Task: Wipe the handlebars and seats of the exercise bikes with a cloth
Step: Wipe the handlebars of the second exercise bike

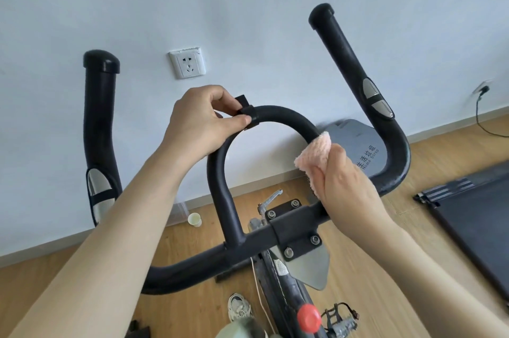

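Pale wall (248,6) and wood floor (192,310) behind, my left hand (198,122) gripping the handlebar loop (283,114) top, my right hand (349,186) clutching the pink cloth (314,155) against the loop's right side

The left hand (198,122) pinches a strap (246,114) at the top of the handlebars' centre loop (286,115), while the right hand (349,183) holds a cloth (314,155) against the loop's right side. The left grip (99,122) and right grip (347,62) rise on either side, before a wall (248,6) whose socket (187,62) sits between left grip and loop. On the floor (192,268) below, a cup (194,219) stands at the wall's foot and a treadmill (473,222) lies at the right edge.
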